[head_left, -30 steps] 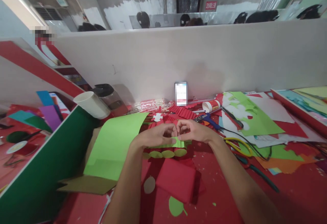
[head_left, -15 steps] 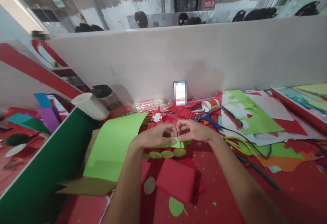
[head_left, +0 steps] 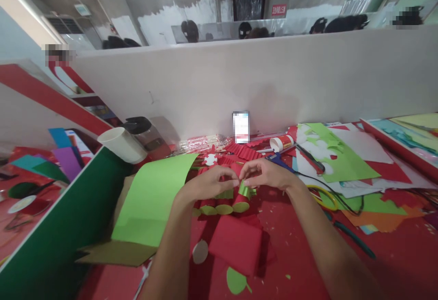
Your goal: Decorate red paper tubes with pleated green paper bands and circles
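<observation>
Several red paper rolls with round green ends (head_left: pixel 224 209) lie side by side on the red table. Over the rightmost roll sits a pleated green paper strip (head_left: pixel 244 189). My right hand (head_left: pixel 268 174) pinches at the top of this strip, thumb against the green paper. Just to its left, my left hand (head_left: pixel 214 183) has thumb and fingers pinched together above the rolls. Whatever lies between its fingertips is too small to make out. The fingertips of both hands nearly meet. A red block-like pad (head_left: pixel 236 244) lies nearer to me.
At left, a curved green sheet (head_left: pixel 153 199) rests on cardboard beside a green divider (head_left: pixel 75 213). A white cup (head_left: pixel 121 144) tilts behind it. To the right lie a blue-handled tool (head_left: pixel 278 161), a cutter (head_left: pixel 310 157), yellow-handled scissors (head_left: pixel 325 197) and paper scraps. A phone (head_left: pixel 241 127) leans at the back.
My hands have lifted slightly and drawn a little apart at the green paper. The green strip that lay flat across the rolls now shows bent over the rightmost one.
</observation>
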